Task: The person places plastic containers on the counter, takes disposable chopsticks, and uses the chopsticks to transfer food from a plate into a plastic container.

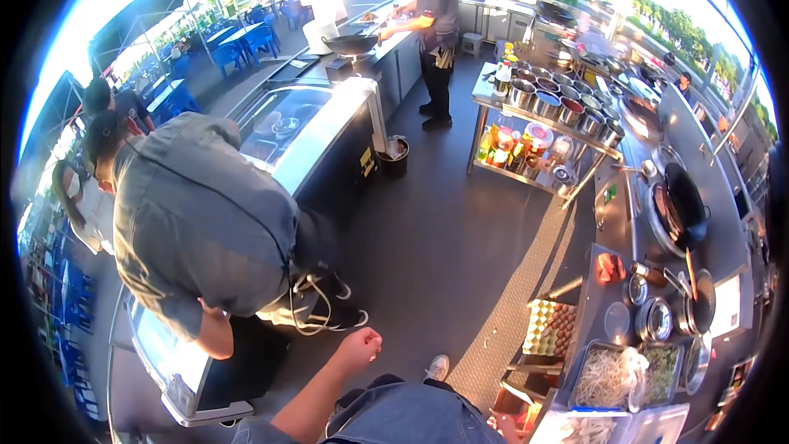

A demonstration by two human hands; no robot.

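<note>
My left hand (360, 349) hangs over the dark floor in front of my body, its fingers curled closed; whether anything small is inside cannot be made out. My right hand (505, 425) shows only in part at the bottom edge, beside a low crate (518, 408) with red and yellow contents, and its fingers are too small and blurred to read. A bent-over co-worker in a grey shirt (201, 205) leans across the glass-fronted counter on the left, close to my left hand.
At right, a counter holds a tray of noodle-like strands (604, 376), lids (655, 318) and a large wok (685, 205). Egg trays (549, 329) sit below its edge. A steel cart (485, 101) bears many pots. Another worker (437, 25) stands by a wok at the back. A bin (394, 156) stands on the floor.
</note>
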